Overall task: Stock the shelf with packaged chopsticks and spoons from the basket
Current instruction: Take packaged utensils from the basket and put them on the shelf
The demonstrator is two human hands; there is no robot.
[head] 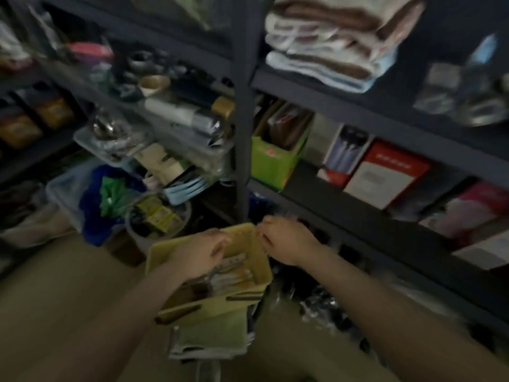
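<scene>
Your two bare hands reach over a pale yellow rectangular plastic basket (249,253) that sits low in front of a dark metal shelving unit (243,111), resting on a folded green cloth (212,336). Your left hand (199,253) hangs above the basket's left half with its fingers curled downward toward the contents; the blur makes it impossible to tell whether it has hold of anything. Your right hand (285,238) sits at the basket's far right corner, fingers bent at the rim, and whether it grips the rim or only touches it cannot be told.

Inside the basket lie the clear-wrapped packs of chopsticks and spoons (234,274), piled lengthwise, and a dark brown stick-like handle (177,315) pokes out through the near wall.

On the shelf to the right, a lime-green cardboard box (272,161) stands beside the upright post, with a red-and-white boxed item (385,175) further along. Folded brown-and-white towels (338,37) are stacked on the level above. To the left, a round clear tub of small yellow packets (158,216) stands near a blue plastic bag (93,205).
</scene>
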